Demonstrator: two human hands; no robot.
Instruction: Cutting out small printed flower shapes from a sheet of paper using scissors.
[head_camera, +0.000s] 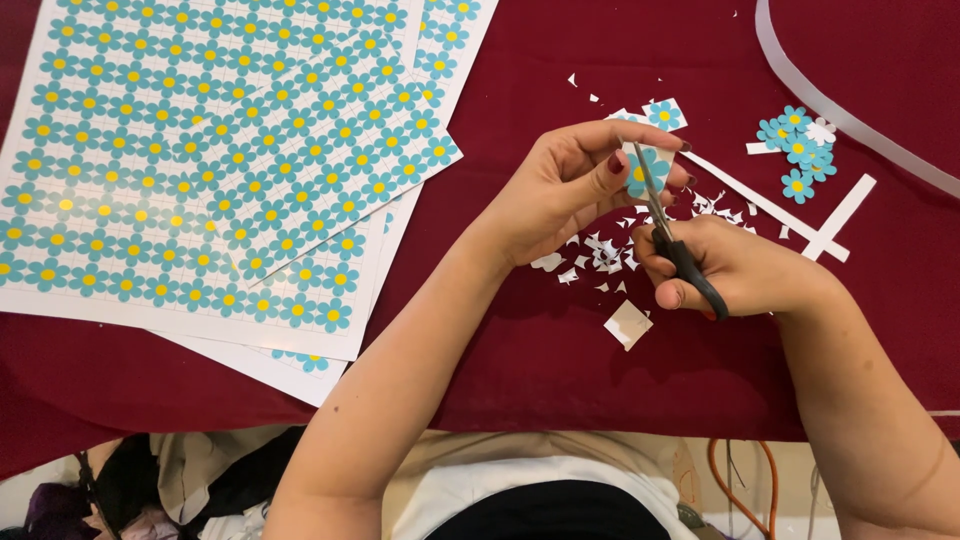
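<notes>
Left hand (565, 190) pinches a small paper flower (645, 168), blue petals with a yellow centre, between thumb and fingertips; fingers curled shut around it, held just above the table (520, 350). Right hand (740, 265) is closed through the black loops of the scissors (670, 225). Blades look nearly shut, tips at the flower's edge.

Key relation: flower sits at about 11 o'clock from the right hand, just beside it. Scissors' long axis runs roughly 11-to-5, blades pointing up and away from the body into the paper. Left hand comes in from 9 o'clock, so the two hands meet at the flower, touching or very nearly so. Can't tell if the blade is in the paper or just against it.

Around it:
- White paper scraps (600, 255) scattered directly under and between the hands, plus one larger white square offcut (628, 324) at 6 o'clock.
- Pile of cut flowers (798, 150) at 2 o'clock of the right hand, well clear.
- White paper strips (800, 215) crossing at 3 o'clock, near the right knuckles.
- Printed flower sheets (200, 170) stacked at 9–10 o'clock, apart from the left wrist.
- Long curved white strip (850, 120) at the far 1 o'clock corner.

Open red cloth toward 6 o'clock, up to the table's near edge.
</notes>
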